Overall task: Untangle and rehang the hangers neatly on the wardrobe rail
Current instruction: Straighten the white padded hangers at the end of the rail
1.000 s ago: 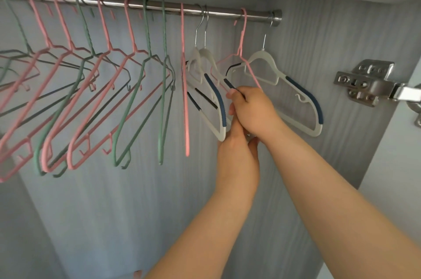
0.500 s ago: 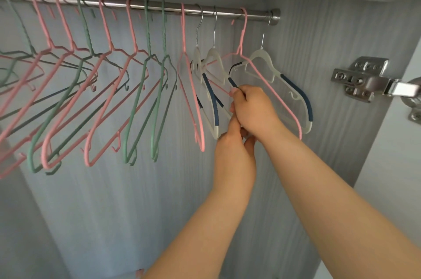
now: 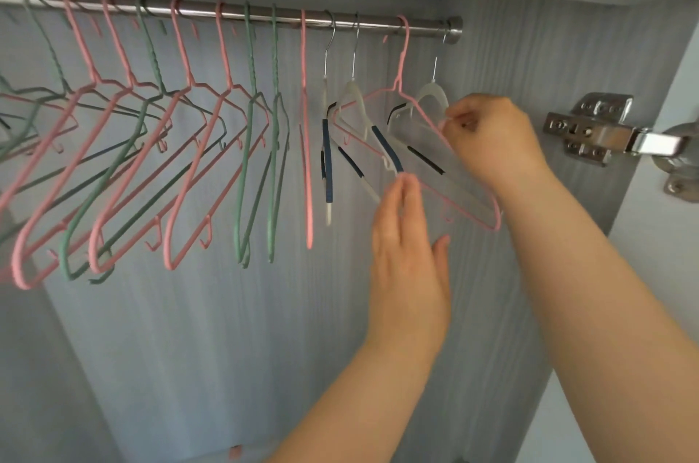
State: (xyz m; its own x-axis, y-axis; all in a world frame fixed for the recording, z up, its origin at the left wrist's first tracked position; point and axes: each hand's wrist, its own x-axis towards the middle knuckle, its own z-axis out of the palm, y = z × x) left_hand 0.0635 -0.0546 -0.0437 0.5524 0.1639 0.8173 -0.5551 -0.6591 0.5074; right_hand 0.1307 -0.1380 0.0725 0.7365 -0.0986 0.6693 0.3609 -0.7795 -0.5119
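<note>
Rail (image 3: 234, 14) carrying hangers (image 3: 307, 159) (pink, green, white), right hand (image 3: 488, 137) pinching pink hanger (image 3: 401, 61)

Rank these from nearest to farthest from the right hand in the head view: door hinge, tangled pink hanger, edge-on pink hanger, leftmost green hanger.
1. tangled pink hanger, pinched by the right hand itself.
2. door hinge, just to the hand's right.
3. edge-on pink hanger, well to the left.
4. leftmost green hanger, at the far left.
</note>
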